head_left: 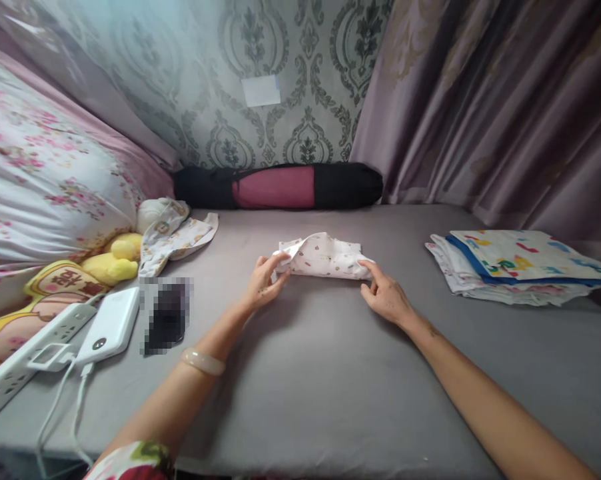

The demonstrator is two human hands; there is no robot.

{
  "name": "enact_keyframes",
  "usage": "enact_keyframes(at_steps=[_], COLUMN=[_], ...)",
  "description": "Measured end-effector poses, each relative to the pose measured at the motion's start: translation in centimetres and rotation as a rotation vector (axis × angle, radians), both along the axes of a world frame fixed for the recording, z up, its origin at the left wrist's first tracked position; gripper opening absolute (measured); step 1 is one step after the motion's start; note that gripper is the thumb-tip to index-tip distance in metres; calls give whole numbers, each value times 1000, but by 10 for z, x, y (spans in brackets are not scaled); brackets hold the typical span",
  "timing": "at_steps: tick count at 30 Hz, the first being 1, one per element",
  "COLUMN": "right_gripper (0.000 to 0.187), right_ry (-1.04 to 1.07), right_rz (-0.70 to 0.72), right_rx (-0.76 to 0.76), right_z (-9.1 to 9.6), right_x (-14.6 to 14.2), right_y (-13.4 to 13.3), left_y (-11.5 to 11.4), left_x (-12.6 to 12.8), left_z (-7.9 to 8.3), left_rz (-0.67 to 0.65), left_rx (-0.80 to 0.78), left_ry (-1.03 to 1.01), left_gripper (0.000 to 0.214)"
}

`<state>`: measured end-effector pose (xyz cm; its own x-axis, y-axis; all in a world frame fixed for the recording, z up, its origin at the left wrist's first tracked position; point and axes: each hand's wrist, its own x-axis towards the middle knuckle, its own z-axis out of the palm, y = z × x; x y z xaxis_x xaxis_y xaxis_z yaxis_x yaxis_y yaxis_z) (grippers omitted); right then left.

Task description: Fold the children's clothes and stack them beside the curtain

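A small white printed garment (325,257), partly folded, lies on the grey bed sheet (305,373) in the middle. My left hand (263,283) pinches its left edge, with the cloth lifted a little there. My right hand (385,293) rests at the garment's right corner, index finger stretched onto the cloth and the other fingers curled. A pale bangle (204,362) sits on my left wrist.
A stack of folded cloths (515,267) lies at the right. Another small printed garment (178,237) lies at the left near yellow plush toys (113,260). A white power bank (110,327), a power strip (20,363) and a blurred dark object (166,317) sit front left. A black and red bolster (278,187) lies against the wall.
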<state>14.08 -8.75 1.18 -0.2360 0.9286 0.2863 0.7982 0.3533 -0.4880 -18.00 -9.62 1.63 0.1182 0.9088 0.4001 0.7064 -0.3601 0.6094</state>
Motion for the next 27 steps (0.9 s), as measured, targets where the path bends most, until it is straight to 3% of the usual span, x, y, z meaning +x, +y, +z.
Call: enact_keyframes(at_steps=[4,9,27], right_gripper=[52,49,57], right_ry=[-216,-354,-222], right_rz=[20,48,-24], right_rx=[86,86,-168], right_z=[3,7,3], right_x=[-2,-4,-6], right_y=[14,29,61], left_y=[23,42,62], left_x=[-4,-4,9], left_z=[-10,-17,-28], left_rz=[-83,-88,102], left_rx=[86,74,-88], left_ry=[267,373,180], left_gripper=[42,45,47])
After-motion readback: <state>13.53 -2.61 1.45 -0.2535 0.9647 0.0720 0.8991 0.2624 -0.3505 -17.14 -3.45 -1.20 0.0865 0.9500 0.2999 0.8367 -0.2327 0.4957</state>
